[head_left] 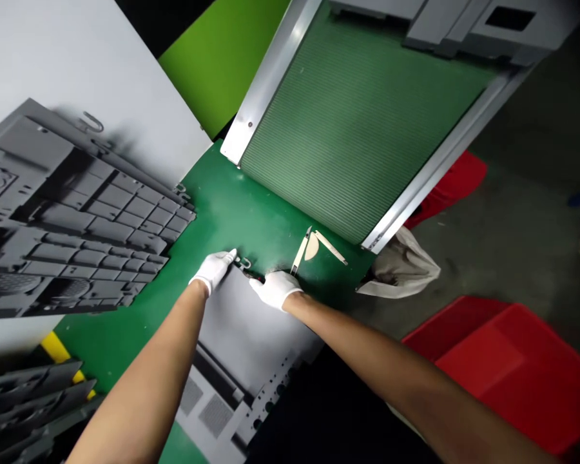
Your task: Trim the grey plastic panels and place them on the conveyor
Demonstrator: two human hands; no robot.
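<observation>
Grey panel point(251, 335) lies on the green table point(232, 206), head view. At right stand a red bin point(517, 374) and a pale sack point(394, 289), contents unclear. Both arms point(157, 361) reach forward; gloved left hand point(214, 268) and right hand point(276, 288) meet the panel's far edge; whether either grip is clamped, I cannot tell. Its grilled end points lower left, long axis seemingly likewise.

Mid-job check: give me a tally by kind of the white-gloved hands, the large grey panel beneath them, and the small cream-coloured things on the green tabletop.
White-gloved left hand and white-gloved right hand: 2
Large grey panel: 1
Slim, straight cream-coloured tools: 2
Flat, rounded cream-coloured piece: 1
Total: 6
</observation>
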